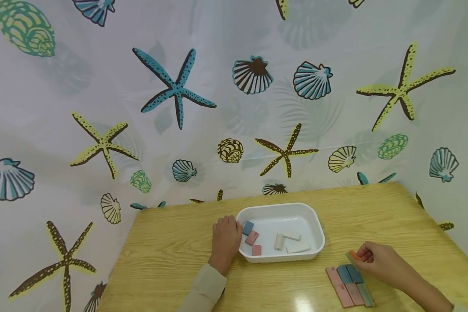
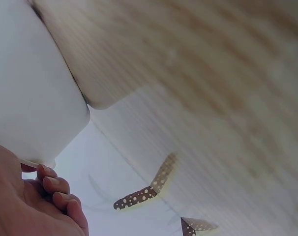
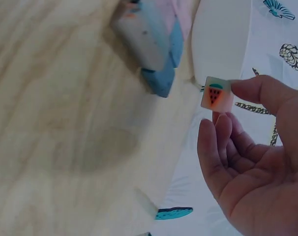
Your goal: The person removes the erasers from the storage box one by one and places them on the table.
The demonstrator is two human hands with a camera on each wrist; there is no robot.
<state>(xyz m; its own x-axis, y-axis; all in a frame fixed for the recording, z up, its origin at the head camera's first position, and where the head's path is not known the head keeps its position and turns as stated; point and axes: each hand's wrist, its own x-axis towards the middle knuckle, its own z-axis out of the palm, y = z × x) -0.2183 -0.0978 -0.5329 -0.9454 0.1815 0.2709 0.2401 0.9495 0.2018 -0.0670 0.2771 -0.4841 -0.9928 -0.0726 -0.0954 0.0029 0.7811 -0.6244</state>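
Observation:
My right hand (image 1: 382,262) pinches a small orange-and-green block (image 1: 353,255) between thumb and fingers, above a group of flat blocks. In the right wrist view its end face shows a watermelon-slice print. Beneath it, pink blocks (image 1: 339,286), blue blocks (image 1: 349,274) and a greenish block (image 1: 365,295) lie side by side on the table. My left hand (image 1: 227,238) grips the left rim of a white plastic tray (image 1: 281,259), fingers curled at the edge. Inside the tray are a blue block (image 1: 248,228), pink blocks (image 1: 252,237) and several white pieces (image 1: 297,247).
The wooden table (image 1: 167,251) runs back to a white curtain (image 1: 203,164) printed with starfish and shells. The curtain also hangs along both sides. The tray stands left of the laid-out blocks, with a strip of tabletop between.

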